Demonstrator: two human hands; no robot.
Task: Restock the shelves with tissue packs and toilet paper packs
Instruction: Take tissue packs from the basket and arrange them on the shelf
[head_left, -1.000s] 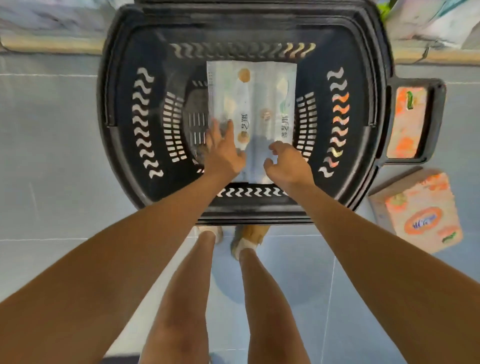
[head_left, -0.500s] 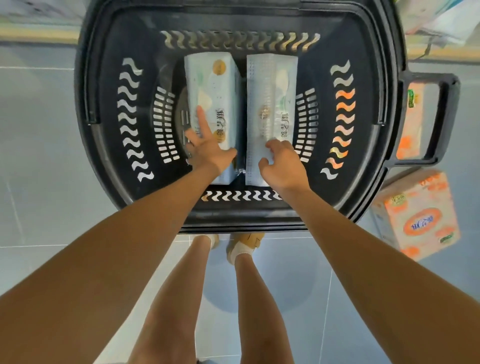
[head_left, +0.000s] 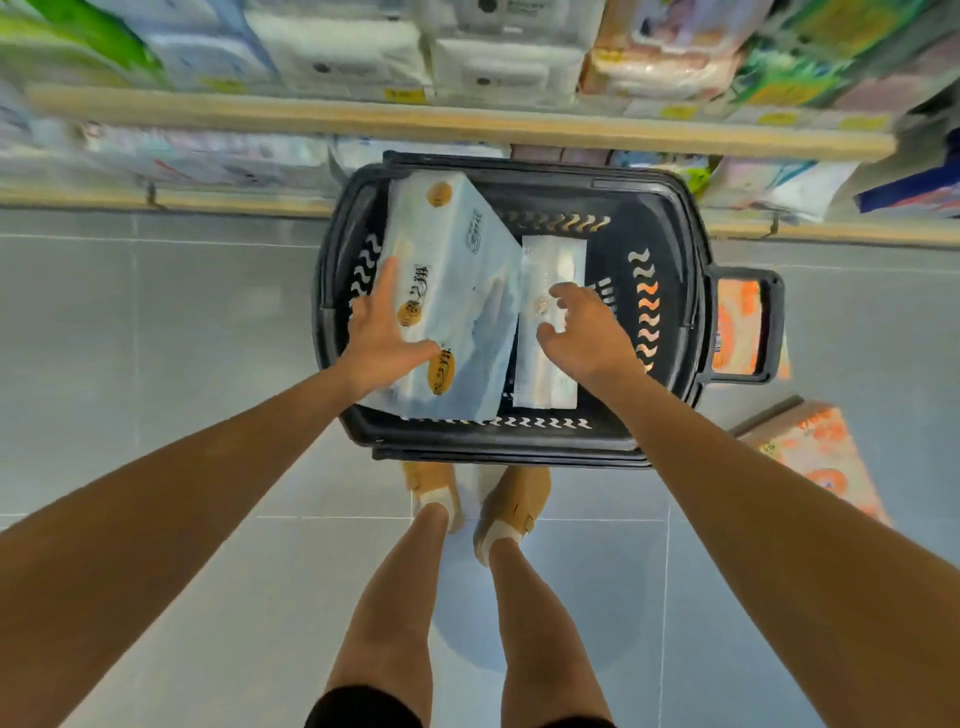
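Note:
A pale blue tissue pack (head_left: 457, 270) with orange dots is lifted and tilted above the left half of the black basket (head_left: 519, 447). My left hand (head_left: 382, 332) grips it along its near left edge. A second, narrower pack (head_left: 553, 260) lies flat on the basket floor to the right. Just above that pack's near half hovers my right hand (head_left: 587, 332), fingers curled and apart, holding nothing. Beyond the basket run the wooden shelves (head_left: 467, 124), packed with tissue and toilet paper packs, blurred.
The basket stands on grey floor tiles against the bottom shelf, its handle (head_left: 774, 322) sticking out right. Orange tissue packs (head_left: 815, 457) lie on the floor to the right of it. My feet (head_left: 478, 499) are just behind the basket.
My left hand has raised the left pack out of the basket and tilted it. My right hand has come off the right pack. The view has tipped up, showing the shelves.

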